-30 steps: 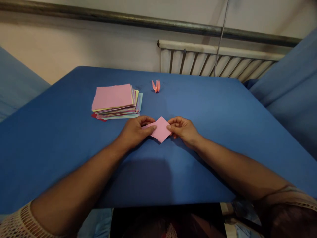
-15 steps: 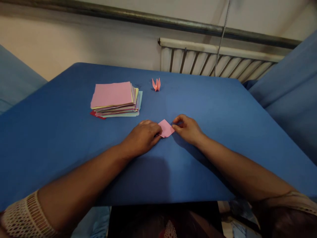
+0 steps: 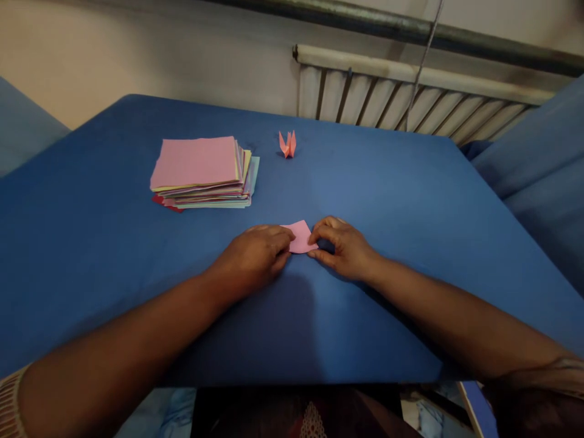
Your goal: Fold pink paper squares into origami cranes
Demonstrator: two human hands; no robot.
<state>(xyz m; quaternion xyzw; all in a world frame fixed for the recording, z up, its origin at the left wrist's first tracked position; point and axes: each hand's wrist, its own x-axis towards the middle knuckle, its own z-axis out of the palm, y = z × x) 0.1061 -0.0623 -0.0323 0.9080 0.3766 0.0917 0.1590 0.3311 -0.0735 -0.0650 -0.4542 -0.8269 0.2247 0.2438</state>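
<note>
A small pink piece of folded paper (image 3: 300, 237) lies near the middle of the blue table (image 3: 387, 328), between my two hands. My left hand (image 3: 260, 252) is closed on its left side, with the fingertips over the paper. At the right edge, my right hand (image 3: 342, 246) pinches the paper between thumb and fingers. Its far corner points away from me. The layers under my fingers are hidden.
A stack of coloured paper (image 3: 196, 164), pink on top, stands at the back left. A pink origami figure with upright points (image 3: 288, 145) sits near the far edge. Behind the table are a radiator (image 3: 365, 91) and a pipe (image 3: 387, 27). Blue fabric (image 3: 542, 152) hangs at the right.
My right hand has closed on the right edge of the pink paper. The paper looks turned and flatter in outline. The whole view has shifted slightly.
</note>
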